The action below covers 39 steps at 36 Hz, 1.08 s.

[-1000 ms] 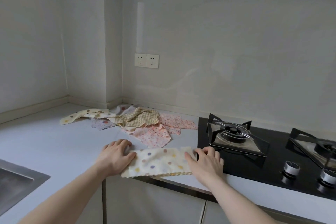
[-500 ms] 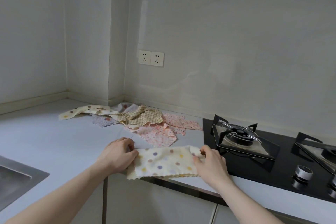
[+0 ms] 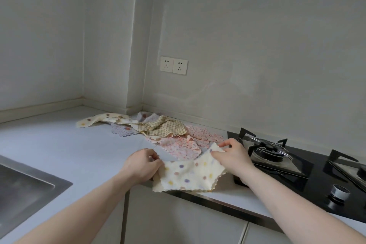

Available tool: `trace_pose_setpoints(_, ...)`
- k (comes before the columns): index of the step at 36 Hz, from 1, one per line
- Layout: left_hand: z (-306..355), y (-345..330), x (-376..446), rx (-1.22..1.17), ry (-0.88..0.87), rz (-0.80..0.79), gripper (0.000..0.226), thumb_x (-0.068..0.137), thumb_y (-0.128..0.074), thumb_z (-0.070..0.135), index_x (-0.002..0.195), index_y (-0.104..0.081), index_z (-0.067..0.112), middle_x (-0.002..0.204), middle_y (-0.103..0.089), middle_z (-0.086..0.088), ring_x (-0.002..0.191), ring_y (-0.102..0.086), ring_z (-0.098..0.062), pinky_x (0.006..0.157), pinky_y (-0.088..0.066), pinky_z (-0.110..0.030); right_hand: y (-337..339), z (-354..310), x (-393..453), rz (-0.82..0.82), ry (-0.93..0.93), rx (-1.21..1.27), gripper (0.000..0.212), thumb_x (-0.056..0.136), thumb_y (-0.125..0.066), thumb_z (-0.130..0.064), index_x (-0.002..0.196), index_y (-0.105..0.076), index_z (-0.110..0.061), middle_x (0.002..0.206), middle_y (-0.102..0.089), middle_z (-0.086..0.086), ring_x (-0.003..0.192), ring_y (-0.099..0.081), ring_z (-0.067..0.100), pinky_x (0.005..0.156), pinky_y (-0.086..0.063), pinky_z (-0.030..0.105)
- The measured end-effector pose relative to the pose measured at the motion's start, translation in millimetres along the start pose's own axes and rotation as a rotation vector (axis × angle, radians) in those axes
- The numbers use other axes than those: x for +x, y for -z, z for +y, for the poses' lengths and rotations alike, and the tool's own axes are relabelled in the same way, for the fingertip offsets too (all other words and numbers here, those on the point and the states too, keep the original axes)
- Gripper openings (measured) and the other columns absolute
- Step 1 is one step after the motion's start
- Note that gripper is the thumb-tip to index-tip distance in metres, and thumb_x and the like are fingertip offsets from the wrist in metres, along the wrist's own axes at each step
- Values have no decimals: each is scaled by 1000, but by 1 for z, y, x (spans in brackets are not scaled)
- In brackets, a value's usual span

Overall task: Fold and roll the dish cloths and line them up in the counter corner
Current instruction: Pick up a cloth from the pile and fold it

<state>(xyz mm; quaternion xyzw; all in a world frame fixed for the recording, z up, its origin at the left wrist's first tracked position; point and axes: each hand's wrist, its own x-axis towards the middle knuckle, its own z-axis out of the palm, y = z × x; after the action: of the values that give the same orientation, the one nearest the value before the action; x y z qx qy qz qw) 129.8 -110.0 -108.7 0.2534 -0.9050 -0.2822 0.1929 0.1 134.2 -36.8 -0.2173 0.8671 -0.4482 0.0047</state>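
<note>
Both hands have hold of one cream dotted cloth [image 3: 188, 176] at the counter's [image 3: 59, 150] front edge. The left hand [image 3: 142, 164] has its fingers curled and pinches the cloth's left end; the right hand [image 3: 231, 156] pinches the far right corner between thumb and fingertips and lifts it off the surface, so that corner stands higher than the rest. The near scalloped edge lies along the counter lip, partly hanging over it.

The step looks like the first fold of this cloth. To do it well, the two held corners should probably travel together and level, the cloth kept lightly taut between the hands so it does not sag in the middle, and the far edge laid squarely on the near one before any rolling starts. The overhang at the lip could let it slip forward.

The pile of unfolded cloths [image 3: 164, 130] lies beyond both hands, near the right hand's fingertips and towards the wall corner. A hob [image 3: 297, 166] sits just beside the right hand, on its outer side; a sink [image 3: 23, 186] is well apart from the left hand, on its outer side
</note>
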Motion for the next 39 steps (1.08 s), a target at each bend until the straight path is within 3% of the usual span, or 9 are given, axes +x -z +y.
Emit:
trace_pose_setpoints(5,3,4,-4,-39,21,-9,20,92,-57,43,104,-68,30,102,-69,10,93,-64,-14,80,-51,-28,-29,-31,-15,-108,64,-19,18,87,-69,-23,100,-57,-27,99,-72,-2,58,-68,4,47,-43,17)
trace_pose_setpoints(9,3,5,-5,-94,32,-23,21,96,-51,42,97,-68,29,81,-71,11,75,-69,-12,77,-55,-30,-51,-42,-25,-180,103,-14,19,89,-67,-22,104,-56,-26,103,-72,-2,58,-69,0,52,-47,18)
trace_pose_setpoints(12,1,4,-3,-90,31,-13,29,97,-47,44,89,-68,26,78,-71,9,79,-67,-13,73,-50,-29,-65,-48,-34,-240,100,-11,21,89,-67,-22,106,-55,-26,93,-74,-7,63,-68,1,62,-52,23)
trace_pose_setpoints(15,-2,2,1,-118,34,-12,36,101,-43,45,83,-66,24,76,-70,8,78,-66,-13,70,-48,-29,-78,-51,-39,-303,75,-44,29,86,-70,-41,108,-54,-29,100,-74,-6,84,-71,12,77,-58,32)
trace_pose_setpoints(18,0,2,0,-136,33,0,46,103,-39,50,75,-61,21,70,-70,6,72,-66,-14,66,-46,-29,-80,-53,-40,-376,4,99,32,93,-61,-54,105,-56,-25,99,-74,0,79,-76,17,65,-61,32)
trace_pose_setpoints(21,2,2,-1,-120,37,11,51,102,-36,58,74,-60,21,69,-69,6,70,-64,-12,65,-44,-28,-74,-47,-36,-241,51,146,30,99,-52,-48,101,-61,-20,91,-75,-3,65,-72,15,55,-56,28)
trace_pose_setpoints(26,1,0,0,-42,2,2,47,84,-54,75,88,-66,29,86,-68,15,85,-66,-12,72,-50,-28,-65,-6,-18,10,111,-80,19,94,-58,-50,96,-57,-31,99,-64,-15,90,-62,8,85,-52,33)
trace_pose_setpoints(32,4,1,-1,115,-51,-15,51,76,-60,71,110,-67,34,114,-66,15,105,-61,-12,92,-49,-30,-66,21,-15,-80,-33,-13,34,89,-63,-55,115,-58,-33,96,-62,-21,94,-60,6,76,-44,26)
trace_pose_setpoints(39,-3,0,3,-179,-38,9,26,77,-74,53,81,-66,28,83,-72,20,87,-67,-4,79,-55,-30,-73,18,-5,-175,-68,64,45,69,-73,-51,111,-64,-37,94,-69,-20,96,-66,6,96,-52,34)
